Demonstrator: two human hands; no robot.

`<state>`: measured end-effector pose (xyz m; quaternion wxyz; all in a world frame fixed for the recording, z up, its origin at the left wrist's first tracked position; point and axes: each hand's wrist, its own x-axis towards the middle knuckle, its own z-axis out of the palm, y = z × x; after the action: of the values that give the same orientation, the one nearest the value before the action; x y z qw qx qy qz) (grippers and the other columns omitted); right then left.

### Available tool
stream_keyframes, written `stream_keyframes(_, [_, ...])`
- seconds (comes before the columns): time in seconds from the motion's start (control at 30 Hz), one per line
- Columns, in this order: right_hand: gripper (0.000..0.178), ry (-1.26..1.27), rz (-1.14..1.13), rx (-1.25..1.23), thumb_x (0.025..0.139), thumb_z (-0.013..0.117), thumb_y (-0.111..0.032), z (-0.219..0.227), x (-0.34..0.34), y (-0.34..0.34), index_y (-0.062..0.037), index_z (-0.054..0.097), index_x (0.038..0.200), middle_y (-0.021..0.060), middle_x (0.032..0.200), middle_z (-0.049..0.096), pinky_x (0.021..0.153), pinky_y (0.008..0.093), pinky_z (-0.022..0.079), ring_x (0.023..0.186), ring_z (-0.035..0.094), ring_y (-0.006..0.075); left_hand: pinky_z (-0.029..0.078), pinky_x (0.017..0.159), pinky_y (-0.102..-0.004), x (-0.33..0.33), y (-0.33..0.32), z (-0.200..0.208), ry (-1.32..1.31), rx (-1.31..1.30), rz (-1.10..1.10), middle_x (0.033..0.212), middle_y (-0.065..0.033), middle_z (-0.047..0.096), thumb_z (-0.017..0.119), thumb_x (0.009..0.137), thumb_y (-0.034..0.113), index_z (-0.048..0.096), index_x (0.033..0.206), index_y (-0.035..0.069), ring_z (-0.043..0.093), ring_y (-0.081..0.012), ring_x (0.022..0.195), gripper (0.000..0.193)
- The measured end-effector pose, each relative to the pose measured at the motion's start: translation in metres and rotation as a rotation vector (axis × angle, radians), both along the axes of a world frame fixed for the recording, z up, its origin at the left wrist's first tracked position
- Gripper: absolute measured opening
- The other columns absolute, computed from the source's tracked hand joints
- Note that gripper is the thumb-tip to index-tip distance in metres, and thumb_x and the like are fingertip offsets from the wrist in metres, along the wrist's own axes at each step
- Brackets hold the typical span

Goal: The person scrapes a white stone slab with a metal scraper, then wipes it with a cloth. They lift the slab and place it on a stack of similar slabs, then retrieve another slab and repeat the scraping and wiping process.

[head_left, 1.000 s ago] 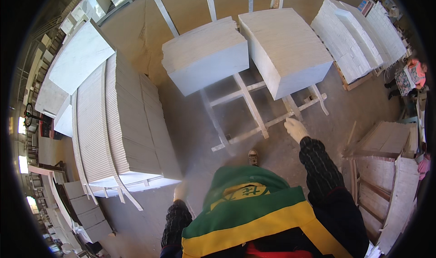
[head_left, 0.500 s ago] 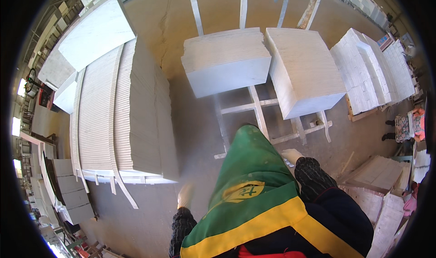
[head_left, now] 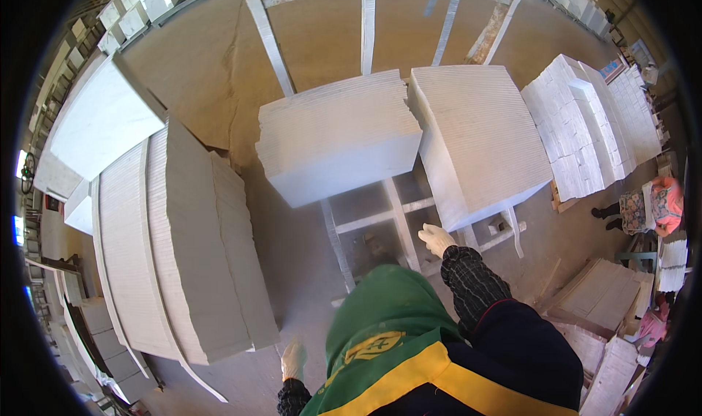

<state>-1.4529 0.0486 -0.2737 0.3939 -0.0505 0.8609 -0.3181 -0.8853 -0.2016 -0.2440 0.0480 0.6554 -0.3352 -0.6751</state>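
Observation:
My right hand, in a pale glove, is held out in front of me with its fingers loosely apart and nothing in them. In the picture it lies just below the near corner of a stack of thin white stone slabs; I cannot tell whether it touches. My left hand, also gloved, hangs low beside my green apron, its fingers blurred. Left of the right-hand stack stands another slab stack. Both rest on a pale floor frame of bars.
A large strapped slab stack stands to my left, with a white slab beyond it. Further right are more stacked stone blocks, a person in an orange top and a wooden crate. Upright bars rise behind the middle stacks.
My view has moved closer to the middle stacks. My right hand has swung forward and up toward the right-hand stack; my left hand now appears lower.

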Motion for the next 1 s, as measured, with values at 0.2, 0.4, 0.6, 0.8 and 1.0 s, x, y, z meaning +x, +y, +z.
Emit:
stream_keyframes(0.2, [0.078, 0.191, -0.044, -0.106, 0.101, 0.060, -0.048, -0.046, -0.145, -0.081, 0.0110, 0.044, 0.150, 0.0344, 0.153, 0.046, 0.122, 0.0404, 0.034, 0.148, 0.042, 0.0409, 0.057, 0.075, -0.0336, -0.037, -0.065, -0.048, -0.009, -0.230, -0.684, 0.106, -0.0047, 0.071, 0.071, 0.097, 0.025, 0.070, 0.118, 0.004, 0.068, -0.0215, 0.084, 0.030])
stream_keyframes(0.4, [0.073, 0.345, -0.437, -0.185, 0.104, 0.060, -0.048, -0.073, -0.262, -0.153, 0.0071, 0.048, 0.150, 0.0282, 0.147, 0.057, 0.112, 0.0384, 0.043, 0.138, 0.055, 0.0361, 0.052, 0.085, -0.0404, -0.253, -0.216, -0.085, 0.656, 0.224, -0.013, 0.115, 0.0012, 0.062, 0.068, 0.100, 0.026, 0.055, 0.142, 0.014, 0.061, -0.0195, 0.105, 0.046])
stream_keyframes(0.6, [0.056, 0.441, -0.577, -0.247, 0.102, 0.067, -0.045, -0.079, -0.265, -0.168, -0.0002, 0.063, 0.136, 0.0146, 0.128, 0.068, 0.106, 0.0361, 0.046, 0.119, 0.062, 0.0238, 0.030, 0.122, -0.0456, -0.439, -0.288, -0.075, 0.109, -0.152, 0.223, 0.167, -0.0049, 0.030, 0.068, 0.101, 0.038, 0.033, 0.162, 0.017, 0.028, -0.0355, 0.153, 0.074])
stream_keyframes(0.8, [0.045, 0.476, -0.717, -0.185, 0.101, 0.068, -0.041, -0.082, -0.234, -0.153, -0.0016, 0.067, 0.122, 0.0101, 0.117, 0.067, 0.100, 0.0372, 0.047, 0.111, 0.060, 0.0222, 0.029, 0.124, -0.0462, -0.471, -0.279, -0.084, 0.152, -0.218, 0.493, 0.168, -0.0090, 0.028, 0.058, 0.103, 0.049, 0.031, 0.163, 0.011, 0.027, -0.0342, 0.155, 0.077])
stream_keyframes(1.0, [0.073, -0.018, -1.150, -0.879, 0.111, 0.033, -0.058, -0.159, -0.227, -0.094, 0.0059, 0.068, 0.116, 0.0179, 0.117, 0.069, 0.109, 0.0437, 0.043, 0.115, 0.060, 0.0303, 0.024, 0.127, -0.0494, -0.441, -0.251, -0.123, 0.195, -0.305, 0.673, 0.174, -0.0102, 0.024, 0.014, 0.108, 0.067, 0.024, 0.167, 0.009, 0.020, -0.0332, 0.160, 0.082])
